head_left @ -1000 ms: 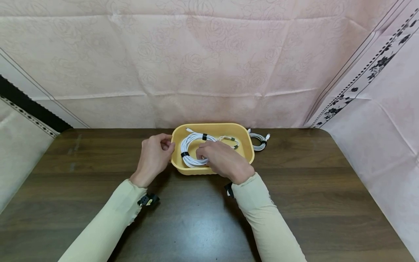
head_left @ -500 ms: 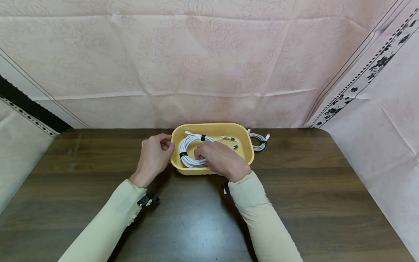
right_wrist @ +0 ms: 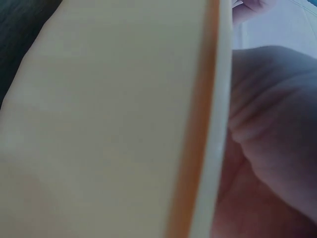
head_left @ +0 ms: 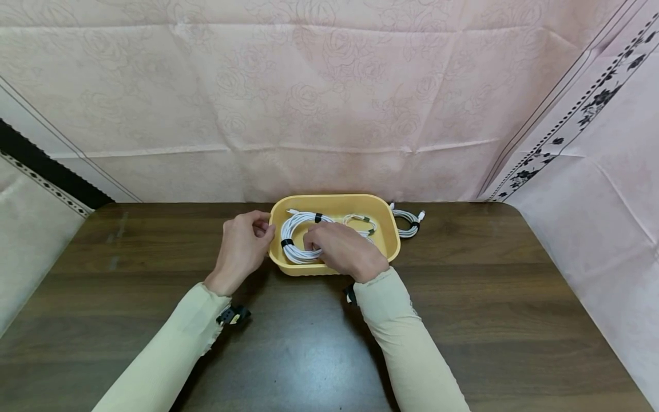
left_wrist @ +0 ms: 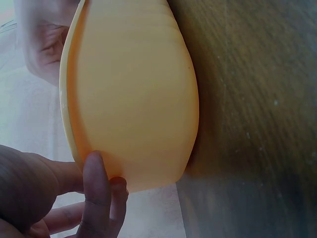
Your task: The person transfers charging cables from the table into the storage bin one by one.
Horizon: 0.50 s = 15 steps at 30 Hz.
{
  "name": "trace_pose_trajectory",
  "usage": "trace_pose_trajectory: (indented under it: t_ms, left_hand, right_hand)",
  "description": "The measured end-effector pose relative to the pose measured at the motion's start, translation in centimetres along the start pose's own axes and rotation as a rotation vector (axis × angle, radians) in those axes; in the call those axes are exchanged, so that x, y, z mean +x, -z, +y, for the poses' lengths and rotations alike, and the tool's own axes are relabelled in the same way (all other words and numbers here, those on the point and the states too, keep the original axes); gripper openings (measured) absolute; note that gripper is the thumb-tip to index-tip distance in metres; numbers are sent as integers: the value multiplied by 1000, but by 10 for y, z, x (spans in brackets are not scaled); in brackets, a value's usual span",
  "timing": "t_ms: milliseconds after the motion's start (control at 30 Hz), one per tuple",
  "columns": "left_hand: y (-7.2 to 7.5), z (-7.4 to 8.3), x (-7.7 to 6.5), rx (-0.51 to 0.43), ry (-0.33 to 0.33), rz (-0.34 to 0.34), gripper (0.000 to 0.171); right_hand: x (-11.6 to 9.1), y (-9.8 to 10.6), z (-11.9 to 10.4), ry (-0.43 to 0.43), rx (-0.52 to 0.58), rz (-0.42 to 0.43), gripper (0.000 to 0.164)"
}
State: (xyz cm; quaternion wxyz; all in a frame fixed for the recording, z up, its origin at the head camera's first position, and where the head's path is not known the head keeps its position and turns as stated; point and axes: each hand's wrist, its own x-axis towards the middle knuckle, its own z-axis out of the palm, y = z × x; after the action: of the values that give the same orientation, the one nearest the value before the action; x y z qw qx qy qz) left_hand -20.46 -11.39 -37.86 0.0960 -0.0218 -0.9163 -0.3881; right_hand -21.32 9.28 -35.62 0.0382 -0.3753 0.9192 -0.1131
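A yellow plastic bin [head_left: 350, 204] stands at the back of the table. My left hand [head_left: 242, 245] pinches its left rim, thumb over the edge and fingers [left_wrist: 95, 186] against the outer wall. My right hand [head_left: 346, 247] reaches over the front rim and grips the near right side of a large coiled white cable [head_left: 287, 233] in the bin's left part. Two black straps bind that coil. Its fingertips are partly hidden, and the bin wall hides the cable in the right wrist view. A smaller coiled pale cable [head_left: 367, 219] lies to the right inside the bin.
Just outside the bin's right end, another white coiled cable [head_left: 410, 233] with a black tie rests on the wooden table [head_left: 509, 303]. A pink patterned cloth [head_left: 329, 109] hangs right behind the table's back edge.
My right hand has slid slightly left inside the bin, and the large coil has shifted left with it. The left hand and the bin have stayed in place.
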Motion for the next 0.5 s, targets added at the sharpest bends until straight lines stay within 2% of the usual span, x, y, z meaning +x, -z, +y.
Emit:
trace_pose_trajectory:
  t_ms: [333,500]
  left_hand:
    - [2,-1,-1,6,2,-1,24]
    - [1,0,-1,2,-3,-8,24]
  right_hand:
    - [7,-3,1,0,5,-23,27]
    - [10,-4,2,-31,12,-48,28]
